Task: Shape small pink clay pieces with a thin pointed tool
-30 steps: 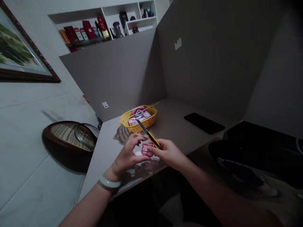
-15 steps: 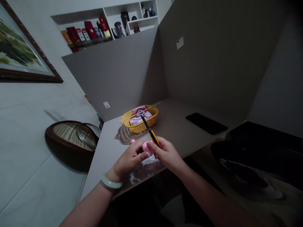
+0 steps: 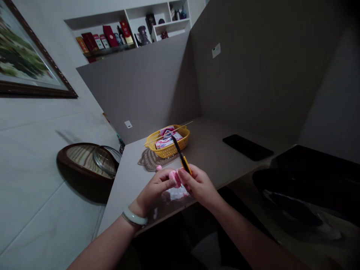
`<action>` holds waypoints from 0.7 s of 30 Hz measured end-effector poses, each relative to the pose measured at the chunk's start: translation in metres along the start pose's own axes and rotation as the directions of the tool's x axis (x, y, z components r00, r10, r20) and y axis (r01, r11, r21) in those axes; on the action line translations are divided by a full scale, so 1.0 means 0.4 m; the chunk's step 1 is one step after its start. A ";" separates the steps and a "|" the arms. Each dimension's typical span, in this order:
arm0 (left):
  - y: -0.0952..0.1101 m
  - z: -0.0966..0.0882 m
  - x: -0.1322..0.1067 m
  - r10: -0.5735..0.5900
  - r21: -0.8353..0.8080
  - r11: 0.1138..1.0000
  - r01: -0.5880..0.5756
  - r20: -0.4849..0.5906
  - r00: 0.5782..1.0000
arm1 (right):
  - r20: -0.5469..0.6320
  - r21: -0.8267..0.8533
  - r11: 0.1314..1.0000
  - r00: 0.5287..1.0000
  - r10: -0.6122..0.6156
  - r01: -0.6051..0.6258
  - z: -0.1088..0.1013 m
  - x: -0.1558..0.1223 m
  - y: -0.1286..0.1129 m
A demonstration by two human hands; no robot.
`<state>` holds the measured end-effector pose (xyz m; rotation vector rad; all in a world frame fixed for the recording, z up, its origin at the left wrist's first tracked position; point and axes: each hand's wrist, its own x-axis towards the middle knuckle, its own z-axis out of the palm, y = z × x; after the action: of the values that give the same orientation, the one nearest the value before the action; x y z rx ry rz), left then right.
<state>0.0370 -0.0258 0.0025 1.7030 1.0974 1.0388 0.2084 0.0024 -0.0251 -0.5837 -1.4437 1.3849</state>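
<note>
My left hand (image 3: 157,187), with a pale bangle (image 3: 134,217) at its wrist, is closed on a soft pink lump (image 3: 174,177) that looks like modelling clay. A darker pink face shows on the lump, between the two hands. My right hand (image 3: 199,185) grips a yellow and black utility knife (image 3: 185,165), its dark blade end pointing up and away from me. The right thumb and fingertips are at the lump's right side; the exact contact is partly hidden. A small pink ball (image 3: 159,168) lies just beyond my left fingers. Crumpled clear plastic (image 3: 177,194) rests under the hands.
A yellow basket (image 3: 168,151) holding pink and white packets (image 3: 168,139) stands further back, a thin stick (image 3: 157,139) across its rim. To the right lies a black flat slab (image 3: 247,147). Grey panels (image 3: 146,90) wall the table at the back and right.
The lump has been parted or turned, so a darker pink face now shows. Both hands have shifted slightly, and the knife is tilted a little differently. The view has moved slightly.
</note>
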 end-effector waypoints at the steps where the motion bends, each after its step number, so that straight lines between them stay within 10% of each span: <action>1: -0.002 -0.001 -0.001 0.006 0.002 1.000 -0.006 -0.007 1.000 | 0.003 0.040 0.999 1.000 0.018 -0.018 0.001 0.001 0.000; 21: -0.032 -0.013 0.007 -0.065 -0.133 0.990 0.054 -0.079 0.995 | 0.205 0.506 0.793 0.941 0.271 -0.338 -0.028 0.014 -0.029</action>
<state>0.0297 -0.0186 -0.0071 1.5264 1.1017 1.1269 0.2195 0.0097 -0.0143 -0.3761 -0.9983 2.0211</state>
